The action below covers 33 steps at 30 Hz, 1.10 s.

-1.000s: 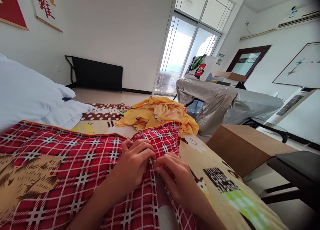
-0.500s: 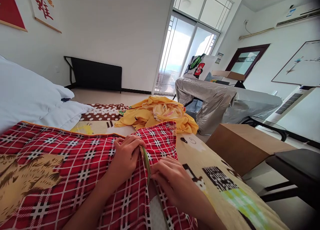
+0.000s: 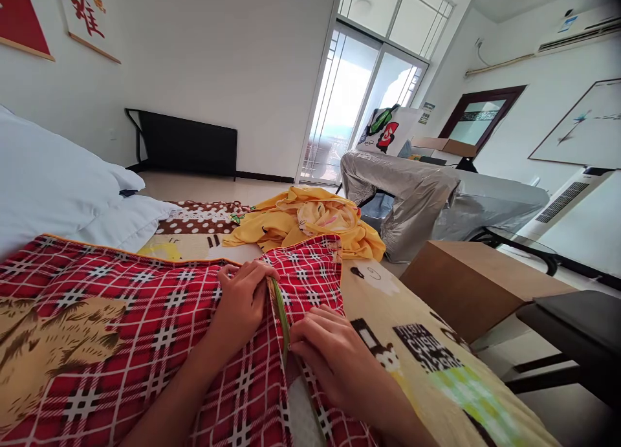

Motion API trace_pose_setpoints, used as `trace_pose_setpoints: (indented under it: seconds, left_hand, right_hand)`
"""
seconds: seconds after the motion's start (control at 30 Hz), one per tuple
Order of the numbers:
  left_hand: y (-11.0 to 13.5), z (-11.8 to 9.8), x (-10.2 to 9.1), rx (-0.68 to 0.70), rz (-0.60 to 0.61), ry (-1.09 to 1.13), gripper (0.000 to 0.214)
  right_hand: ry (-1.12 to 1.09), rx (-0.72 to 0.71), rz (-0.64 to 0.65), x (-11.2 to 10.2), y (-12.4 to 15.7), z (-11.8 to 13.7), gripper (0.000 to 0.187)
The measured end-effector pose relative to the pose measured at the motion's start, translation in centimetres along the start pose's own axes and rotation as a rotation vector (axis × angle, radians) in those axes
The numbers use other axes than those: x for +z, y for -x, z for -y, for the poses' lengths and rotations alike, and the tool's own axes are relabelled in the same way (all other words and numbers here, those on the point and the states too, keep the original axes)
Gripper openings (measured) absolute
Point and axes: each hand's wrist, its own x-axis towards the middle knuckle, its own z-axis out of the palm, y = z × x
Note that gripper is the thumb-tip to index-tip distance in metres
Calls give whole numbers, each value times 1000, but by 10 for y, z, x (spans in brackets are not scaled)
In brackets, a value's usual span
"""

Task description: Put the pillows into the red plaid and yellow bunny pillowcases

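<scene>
A red plaid fabric cover [image 3: 145,317] with a brown animal print lies across the bed in front of me. A green zipper seam [image 3: 281,311] runs down its opening. My left hand [image 3: 242,301] pinches the cloth at the upper left side of the seam, fingers closed on it. My right hand [image 3: 334,353] presses and grips the right edge of the opening lower down, fingers curled on the fabric.
A yellow crumpled garment [image 3: 310,224] lies beyond the cover. White pillows [image 3: 58,182] are at the left. A brown box [image 3: 470,285] and a dark table [image 3: 577,337] stand at the right, a grey covered sofa [image 3: 436,198] behind them. A patterned sheet [image 3: 427,356] covers the bed.
My hands have drawn apart along the seam: the left moved up and left, the right stayed lower. The green zipper line now shows between them.
</scene>
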Motion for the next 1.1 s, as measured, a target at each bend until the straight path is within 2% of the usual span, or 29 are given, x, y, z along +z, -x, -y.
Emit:
trace_pose_setpoints:
  seconds: [0.4, 0.7, 1.1]
  left_hand:
    - [-11, 23, 10, -150, -56, 56, 28]
    - [-20, 37, 15, -264, -99, 216, 26]
    - [-30, 51, 27, -288, -93, 161, 28]
  right_hand:
    - [57, -14, 21, 14, -4, -4, 15]
    - [27, 9, 16, 19, -10, -9, 14]
    - [-22, 22, 13, 21, -15, -12, 12]
